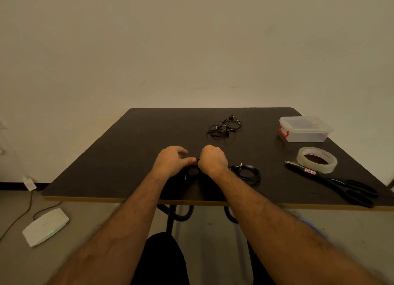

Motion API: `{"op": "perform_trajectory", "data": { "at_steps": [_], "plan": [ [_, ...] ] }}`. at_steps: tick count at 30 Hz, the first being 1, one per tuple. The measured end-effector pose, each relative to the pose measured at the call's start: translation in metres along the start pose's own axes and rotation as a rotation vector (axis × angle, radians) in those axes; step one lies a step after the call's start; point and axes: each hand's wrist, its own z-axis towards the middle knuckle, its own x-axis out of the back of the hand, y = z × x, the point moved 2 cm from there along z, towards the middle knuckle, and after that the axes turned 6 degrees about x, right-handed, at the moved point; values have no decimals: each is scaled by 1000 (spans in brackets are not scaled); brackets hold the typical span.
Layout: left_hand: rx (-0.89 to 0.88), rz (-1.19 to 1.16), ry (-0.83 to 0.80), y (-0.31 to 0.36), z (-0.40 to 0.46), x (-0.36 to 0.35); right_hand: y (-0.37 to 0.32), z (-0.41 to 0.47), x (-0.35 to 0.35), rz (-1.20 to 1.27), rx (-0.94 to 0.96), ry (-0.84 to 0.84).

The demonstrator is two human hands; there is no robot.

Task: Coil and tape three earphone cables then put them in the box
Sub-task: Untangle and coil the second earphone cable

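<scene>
Black cable pinched at its tip between the left hand (172, 161) fingers (190, 160), while the right hand (213, 160) is curled tight round the coil in progress (193, 171). Just right of that coil sits 1 finished bundle (247, 174); 1 tangled earphone (223, 128) waits behind it, box (304, 129) far right. I'd keep loops even and snug before grabbing tape (316, 159).

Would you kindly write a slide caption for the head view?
Both hands coil an earphone cable; coiled and tangled cables, tape, scissors and closed box wait.
</scene>
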Motion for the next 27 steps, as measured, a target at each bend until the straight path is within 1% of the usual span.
{"op": "perform_trajectory", "data": {
  "at_steps": [2,6,10,13,17,20,24,27],
  "plan": [
    [37,50,-47,-4,4,-1,2,3,-1,31,-11,-24],
    [67,65,-100,-7,10,-1,6,9,3,110,6,-65],
    [87,62,-154,-6,15,1,4,13,19,174,81,-58],
    [93,54,-165,-7,16,4,0,16,30,215,140,-94],
    [108,-53,-181,-10,15,7,-1,20,37,254,183,-151],
    [80,-137,-189,-14,14,8,1,23,32,312,166,-185],
    [55,-152,-163,-17,13,6,6,21,19,384,100,-268],
    [60,-174,-139,-18,12,5,12,19,13,513,62,-298]
  ]
}}
